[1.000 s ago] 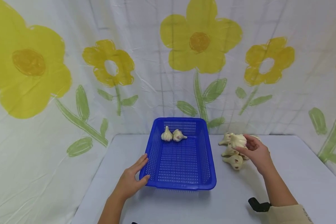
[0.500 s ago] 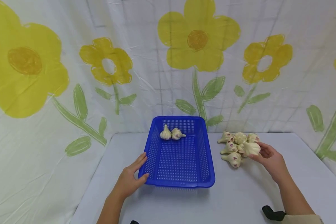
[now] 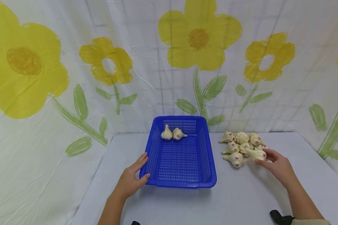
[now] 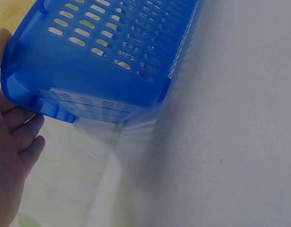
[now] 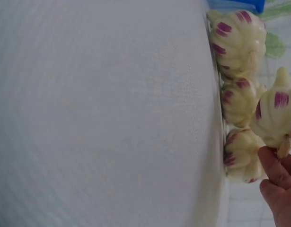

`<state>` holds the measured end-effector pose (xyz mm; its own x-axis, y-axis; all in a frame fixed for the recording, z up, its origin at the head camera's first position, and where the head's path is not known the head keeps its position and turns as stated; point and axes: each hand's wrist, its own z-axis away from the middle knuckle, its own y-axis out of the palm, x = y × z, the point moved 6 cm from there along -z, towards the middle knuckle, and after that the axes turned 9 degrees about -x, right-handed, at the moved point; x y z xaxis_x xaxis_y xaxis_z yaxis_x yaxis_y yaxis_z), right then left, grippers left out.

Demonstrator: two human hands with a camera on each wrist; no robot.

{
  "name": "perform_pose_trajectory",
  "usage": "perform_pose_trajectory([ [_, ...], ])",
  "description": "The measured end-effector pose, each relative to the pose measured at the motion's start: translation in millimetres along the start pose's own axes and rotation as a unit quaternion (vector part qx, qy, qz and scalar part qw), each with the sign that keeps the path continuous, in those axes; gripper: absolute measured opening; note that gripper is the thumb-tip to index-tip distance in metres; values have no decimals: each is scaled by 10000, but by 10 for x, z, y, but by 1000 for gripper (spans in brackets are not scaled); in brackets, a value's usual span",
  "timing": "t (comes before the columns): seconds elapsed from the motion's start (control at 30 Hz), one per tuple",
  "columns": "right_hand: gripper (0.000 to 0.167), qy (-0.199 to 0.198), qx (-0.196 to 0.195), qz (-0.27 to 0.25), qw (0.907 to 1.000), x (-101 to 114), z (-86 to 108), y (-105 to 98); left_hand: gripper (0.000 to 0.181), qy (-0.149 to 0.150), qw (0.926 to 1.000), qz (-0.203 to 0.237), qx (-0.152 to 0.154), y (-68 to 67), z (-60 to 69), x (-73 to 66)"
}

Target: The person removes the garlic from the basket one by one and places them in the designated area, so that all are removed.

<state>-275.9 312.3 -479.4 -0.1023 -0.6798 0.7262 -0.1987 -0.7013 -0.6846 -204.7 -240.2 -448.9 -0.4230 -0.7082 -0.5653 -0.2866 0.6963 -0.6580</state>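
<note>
A blue perforated plastic basket (image 3: 178, 184) stands on the white table with two garlic bulbs (image 3: 166, 132) at its far end. My left hand (image 3: 130, 178) holds its near left corner, thumb and fingers at the rim; in the left wrist view the fingers (image 4: 27, 156) lie partly behind that rim. Right of the basket, several purple-marked garlic bulbs (image 3: 231, 147) lie in a cluster. By the cluster's near right side, my right hand (image 3: 280, 167) pinches a garlic bulb (image 3: 257, 154) at its root end, its stem pointing left; it overlaps the others in view.
A white curtain (image 3: 146, 93) with yellow flowers hangs behind the table (image 3: 228, 203). Black wrist-camera parts (image 3: 280, 217) show near the right sleeve (image 3: 309, 222). The table's far edge meets the curtain just behind the garlic cluster.
My right hand has moved right and toward me with its garlic bulb, from over the cluster to its right side. The bulb's stem has turned leftward. My left hand stays at the basket.
</note>
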Motion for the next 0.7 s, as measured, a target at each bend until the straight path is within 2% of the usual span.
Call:
perform_pose_trajectory([
  [0.33, 91, -15, 116, 583, 9982, -29, -18, 8, 64, -42, 10000, -66, -2, 8, 2, 8],
  [0.47, 91, 27, 189, 688, 9975, -33, -18, 6, 64, -44, 10000, -81, 1, 10, -3, 10],
  [0.7, 89, -201, 172, 773, 9967, 13, -10, 4, 64, -21, 10000, -25, 6, 0, -1, 0],
])
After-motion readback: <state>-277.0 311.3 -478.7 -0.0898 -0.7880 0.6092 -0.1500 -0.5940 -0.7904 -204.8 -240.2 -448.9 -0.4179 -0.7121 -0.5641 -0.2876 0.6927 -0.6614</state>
